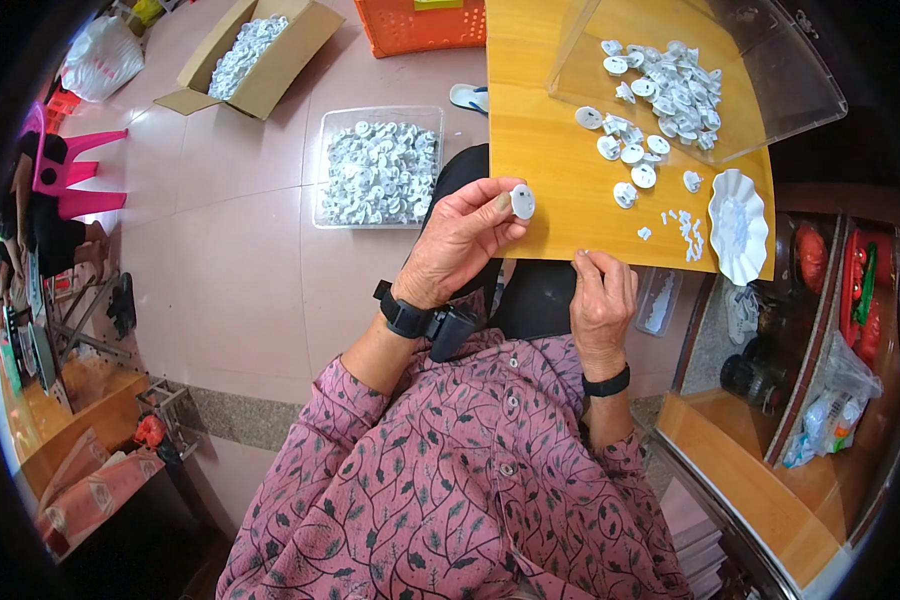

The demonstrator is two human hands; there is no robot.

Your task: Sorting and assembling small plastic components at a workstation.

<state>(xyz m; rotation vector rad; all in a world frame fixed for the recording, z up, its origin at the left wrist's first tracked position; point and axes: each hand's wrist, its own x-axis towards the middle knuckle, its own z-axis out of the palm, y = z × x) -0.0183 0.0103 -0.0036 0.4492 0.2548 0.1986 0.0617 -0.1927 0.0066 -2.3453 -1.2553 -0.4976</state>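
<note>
My left hand pinches a white round plastic piece, its flat disc face turned toward the right, above the near left edge of the yellow wooden table. To its right, my right hand is closed with thumb and fingertips together at the table's front edge; anything between them is too small to make out. Several similar white disc pieces lie loose on the table, and a bigger pile spreads in front of a tipped clear plastic bin. Small white slips lie near a wavy-edged white dish holding more of them.
On the tiled floor to the left stands a clear tub full of white pieces. Beyond it are an open cardboard box and an orange crate. A pink stool and a seated person are far left. Shelves stand at right.
</note>
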